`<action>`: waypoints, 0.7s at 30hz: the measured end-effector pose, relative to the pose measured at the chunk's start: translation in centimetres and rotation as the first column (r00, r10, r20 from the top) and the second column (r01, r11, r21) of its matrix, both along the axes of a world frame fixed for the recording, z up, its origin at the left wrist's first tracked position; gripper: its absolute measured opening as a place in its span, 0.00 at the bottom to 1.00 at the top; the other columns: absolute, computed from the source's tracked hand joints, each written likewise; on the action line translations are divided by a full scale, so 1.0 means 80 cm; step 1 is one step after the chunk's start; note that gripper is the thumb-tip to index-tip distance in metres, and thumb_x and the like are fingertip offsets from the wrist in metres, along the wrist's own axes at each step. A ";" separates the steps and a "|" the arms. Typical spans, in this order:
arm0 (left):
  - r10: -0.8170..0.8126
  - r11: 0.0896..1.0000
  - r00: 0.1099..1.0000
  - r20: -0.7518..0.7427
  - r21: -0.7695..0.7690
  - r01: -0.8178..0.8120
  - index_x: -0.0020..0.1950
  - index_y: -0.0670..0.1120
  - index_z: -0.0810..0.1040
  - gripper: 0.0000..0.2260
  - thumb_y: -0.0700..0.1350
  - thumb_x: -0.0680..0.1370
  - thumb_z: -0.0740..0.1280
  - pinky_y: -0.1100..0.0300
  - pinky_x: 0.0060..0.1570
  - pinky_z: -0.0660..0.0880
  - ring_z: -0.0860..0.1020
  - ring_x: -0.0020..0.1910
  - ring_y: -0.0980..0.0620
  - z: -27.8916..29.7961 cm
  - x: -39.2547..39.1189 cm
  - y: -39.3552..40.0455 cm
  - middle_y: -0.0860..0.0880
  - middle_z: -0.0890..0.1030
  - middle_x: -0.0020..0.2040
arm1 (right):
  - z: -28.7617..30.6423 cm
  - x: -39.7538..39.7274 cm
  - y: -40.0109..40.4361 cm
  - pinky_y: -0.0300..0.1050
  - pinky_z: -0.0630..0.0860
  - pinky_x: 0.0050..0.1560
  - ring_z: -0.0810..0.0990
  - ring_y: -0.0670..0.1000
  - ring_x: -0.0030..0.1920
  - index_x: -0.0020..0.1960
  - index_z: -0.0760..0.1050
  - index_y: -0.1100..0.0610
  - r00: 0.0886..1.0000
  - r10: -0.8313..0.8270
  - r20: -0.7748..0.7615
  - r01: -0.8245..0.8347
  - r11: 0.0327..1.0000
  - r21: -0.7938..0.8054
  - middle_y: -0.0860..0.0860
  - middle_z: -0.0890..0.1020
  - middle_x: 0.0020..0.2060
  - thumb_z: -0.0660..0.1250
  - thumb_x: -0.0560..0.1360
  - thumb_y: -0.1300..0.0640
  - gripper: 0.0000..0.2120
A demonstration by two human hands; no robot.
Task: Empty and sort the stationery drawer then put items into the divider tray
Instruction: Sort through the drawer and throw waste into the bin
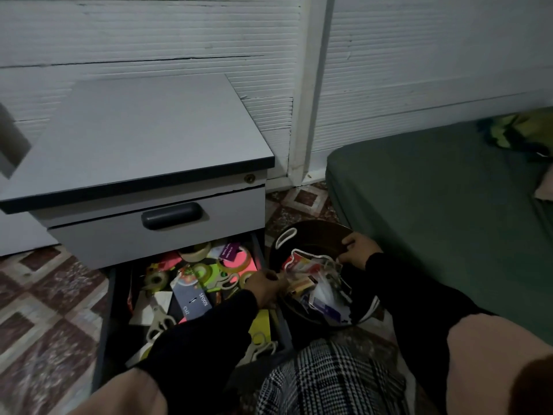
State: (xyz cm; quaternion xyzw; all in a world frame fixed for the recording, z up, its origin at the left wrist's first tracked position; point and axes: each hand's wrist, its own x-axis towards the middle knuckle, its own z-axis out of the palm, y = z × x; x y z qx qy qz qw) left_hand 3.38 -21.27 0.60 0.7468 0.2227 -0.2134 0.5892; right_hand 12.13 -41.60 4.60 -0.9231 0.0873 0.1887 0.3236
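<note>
The open drawer (191, 298) of the grey cabinet (134, 139) is crammed with tape rolls (235, 260), scissors (158, 322) and a dark card (191, 296) reading "SPOON", long side running front to back. The left hand (267, 287) is curled at the drawer's right edge, contents unclear. The right hand (359, 248) pinches the far rim of a dark round basket (311, 235) of packets on the patterned tile floor (45, 295).

Open, cluttered drawer (119, 295); seemingly part-filled tray (314, 235)

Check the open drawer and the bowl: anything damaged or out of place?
Nothing looks damaged. The open grey drawer holds a loose jumble of tape rolls, cream-handled scissors and cards. The dark round bowl is similarly heaped, unsorted.
</note>
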 end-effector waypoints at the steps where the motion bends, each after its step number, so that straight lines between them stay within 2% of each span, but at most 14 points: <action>1: 0.023 1.000 1.000 -0.001 -0.019 -0.023 0.50 0.41 0.74 0.08 0.43 0.76 0.69 0.64 0.24 0.68 0.70 0.29 0.50 -0.002 -0.003 0.005 0.42 0.75 0.39 | -0.003 0.000 0.003 0.40 0.71 0.45 0.74 0.51 0.46 0.60 0.72 0.61 1.000 -0.002 0.000 0.002 1.000 0.011 0.57 0.77 0.52 0.72 0.69 0.65 0.20; 3: 0.047 0.998 0.999 0.005 -0.044 -0.047 0.42 0.44 0.72 0.07 0.41 0.75 0.69 0.62 0.28 0.68 0.69 0.28 0.50 -0.005 -0.009 0.015 0.44 0.72 0.34 | -0.008 0.000 0.010 0.39 0.70 0.41 0.74 0.51 0.44 0.58 0.74 0.61 1.000 0.004 -0.001 -0.004 1.000 0.026 0.56 0.77 0.50 0.72 0.69 0.65 0.18; 4: 0.053 0.997 0.999 0.007 -0.050 -0.053 0.43 0.43 0.71 0.08 0.41 0.75 0.70 0.62 0.30 0.67 0.69 0.29 0.50 -0.006 -0.013 0.021 0.45 0.71 0.33 | -0.009 0.000 0.016 0.39 0.69 0.41 0.74 0.50 0.42 0.57 0.74 0.61 1.000 0.013 -0.004 -0.013 0.999 0.035 0.55 0.77 0.48 0.72 0.69 0.65 0.18; 8: 0.082 0.997 0.997 -0.014 -0.002 -0.082 0.57 0.42 0.70 0.13 0.43 0.76 0.69 0.62 0.29 0.67 0.70 0.30 0.51 -0.011 -0.027 0.053 0.46 0.72 0.34 | -0.014 -0.002 0.047 0.39 0.69 0.35 0.73 0.49 0.39 0.53 0.73 0.60 0.997 0.078 -0.014 -0.077 0.995 0.064 0.50 0.73 0.38 0.71 0.70 0.65 0.13; 11: 0.123 0.992 0.992 0.005 0.005 -0.123 0.63 0.36 0.71 0.27 0.47 0.69 0.73 0.57 0.37 0.69 0.72 0.36 0.46 -0.019 -0.043 0.090 0.42 0.74 0.40 | -0.024 -0.005 0.078 0.40 0.71 0.39 0.74 0.50 0.42 0.48 0.72 0.57 0.993 0.118 0.023 -0.119 0.988 0.093 0.50 0.73 0.37 0.70 0.71 0.65 0.10; 12: 0.120 0.992 0.993 0.010 0.027 -0.121 0.63 0.36 0.71 0.27 0.47 0.69 0.73 0.55 0.40 0.69 0.72 0.39 0.46 -0.021 -0.048 0.101 0.41 0.74 0.42 | -0.028 -0.004 0.087 0.38 0.70 0.38 0.74 0.50 0.42 0.46 0.72 0.56 0.992 0.124 0.032 -0.127 0.986 0.104 0.50 0.74 0.38 0.71 0.70 0.65 0.10; 15: 0.198 0.978 0.980 -0.004 0.061 -0.198 0.61 0.38 0.71 0.17 0.41 0.75 0.70 0.53 0.41 0.70 0.73 0.42 0.44 -0.037 -0.061 0.141 0.38 0.76 0.45 | -0.038 -0.005 0.125 0.36 0.69 0.33 0.73 0.47 0.34 0.38 0.69 0.52 0.987 0.164 -0.003 -0.161 0.976 0.147 0.49 0.74 0.34 0.70 0.71 0.66 0.13; 17: 0.250 0.963 0.968 -0.006 0.101 -0.249 0.63 0.38 0.71 0.17 0.39 0.76 0.69 0.49 0.44 0.73 0.76 0.45 0.41 -0.050 -0.068 0.166 0.32 0.77 0.53 | -0.050 -0.005 0.148 0.39 0.71 0.36 0.75 0.51 0.35 0.36 0.69 0.53 0.983 0.183 -0.035 -0.169 0.956 0.242 0.52 0.74 0.33 0.69 0.70 0.69 0.15; 19: 0.288 0.953 0.957 -0.017 0.108 -0.284 0.63 0.37 0.71 0.17 0.38 0.76 0.68 0.53 0.35 0.72 0.75 0.39 0.42 -0.060 -0.076 0.190 0.30 0.76 0.56 | -0.066 -0.006 0.172 0.41 0.72 0.35 0.75 0.54 0.36 0.36 0.70 0.53 0.981 0.190 -0.045 -0.171 0.945 0.278 0.53 0.75 0.32 0.69 0.70 0.70 0.14; 21: 0.319 0.947 0.947 -0.042 0.064 -0.316 0.60 0.38 0.71 0.13 0.35 0.76 0.66 0.59 0.33 0.66 0.70 0.34 0.47 -0.070 -0.082 0.212 0.33 0.76 0.49 | -0.080 -0.007 0.197 0.39 0.70 0.31 0.74 0.51 0.31 0.35 0.70 0.54 0.976 0.205 -0.079 -0.173 0.938 0.300 0.52 0.75 0.31 0.68 0.71 0.69 0.13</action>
